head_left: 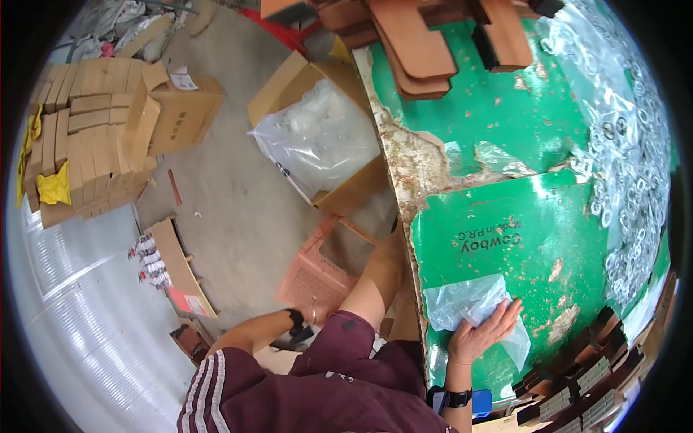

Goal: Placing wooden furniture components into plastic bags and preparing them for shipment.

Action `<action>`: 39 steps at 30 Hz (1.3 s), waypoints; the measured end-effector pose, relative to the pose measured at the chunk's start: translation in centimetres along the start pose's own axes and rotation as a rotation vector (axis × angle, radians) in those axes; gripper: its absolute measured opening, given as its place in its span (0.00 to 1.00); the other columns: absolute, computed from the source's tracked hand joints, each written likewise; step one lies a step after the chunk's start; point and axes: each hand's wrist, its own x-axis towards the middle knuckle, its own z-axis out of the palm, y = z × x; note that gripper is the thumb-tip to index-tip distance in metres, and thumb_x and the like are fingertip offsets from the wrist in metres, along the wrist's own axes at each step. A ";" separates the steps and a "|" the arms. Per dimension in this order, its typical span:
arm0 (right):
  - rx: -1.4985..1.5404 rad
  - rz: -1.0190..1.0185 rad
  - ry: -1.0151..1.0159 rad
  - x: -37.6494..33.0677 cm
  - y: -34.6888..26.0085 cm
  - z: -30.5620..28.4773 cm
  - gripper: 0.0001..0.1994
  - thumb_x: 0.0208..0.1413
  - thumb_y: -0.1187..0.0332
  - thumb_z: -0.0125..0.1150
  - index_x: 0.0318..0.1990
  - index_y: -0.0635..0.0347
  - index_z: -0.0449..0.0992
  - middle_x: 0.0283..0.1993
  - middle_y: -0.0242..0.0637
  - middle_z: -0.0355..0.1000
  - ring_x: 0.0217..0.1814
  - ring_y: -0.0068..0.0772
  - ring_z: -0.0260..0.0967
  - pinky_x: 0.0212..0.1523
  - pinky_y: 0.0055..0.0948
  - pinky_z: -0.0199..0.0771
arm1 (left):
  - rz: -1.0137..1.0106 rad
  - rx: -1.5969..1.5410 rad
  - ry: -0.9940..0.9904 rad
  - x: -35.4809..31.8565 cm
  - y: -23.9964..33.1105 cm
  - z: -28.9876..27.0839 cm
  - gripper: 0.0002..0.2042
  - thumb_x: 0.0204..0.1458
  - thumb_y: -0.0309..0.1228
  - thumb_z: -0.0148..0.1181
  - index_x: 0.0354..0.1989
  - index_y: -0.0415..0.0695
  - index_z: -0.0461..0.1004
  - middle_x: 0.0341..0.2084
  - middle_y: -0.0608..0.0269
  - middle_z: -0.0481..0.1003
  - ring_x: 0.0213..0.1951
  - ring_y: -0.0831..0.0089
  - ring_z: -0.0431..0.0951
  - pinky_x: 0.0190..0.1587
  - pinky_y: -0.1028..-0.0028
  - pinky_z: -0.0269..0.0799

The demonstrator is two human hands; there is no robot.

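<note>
On the worn green tabletop (505, 249) lies a small clear plastic bag (462, 297), crumpled and loosely spread. My right hand (485, 333) rests flat on its near right part, fingers stretched out, a dark watch on that wrist. My left hand (315, 315) is down beside my thigh, close to a pink plastic stool (312, 278); its fingers are mostly hidden, so what it holds, if anything, does not show.
Brown panels (415, 47) with cut-out corners are stacked at the table's far end. Many small metal rings (626, 187) line the right side. More brown pieces (577, 368) lie near right. A lined open carton (328, 144) stands on the floor; folded cartons (90, 137) are piled at left.
</note>
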 end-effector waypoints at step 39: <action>-0.020 0.091 -0.018 -0.8 0.2 -0.4 0.29 0.59 0.55 0.44 0.63 0.64 0.54 0.68 0.57 0.48 0.70 0.61 0.44 0.66 0.58 0.38 | -0.385 0.169 -0.076 13.6 -6.0 -9.2 0.28 0.44 0.43 0.65 0.49 0.36 0.71 0.45 0.51 0.74 0.44 0.61 0.74 0.43 0.66 0.71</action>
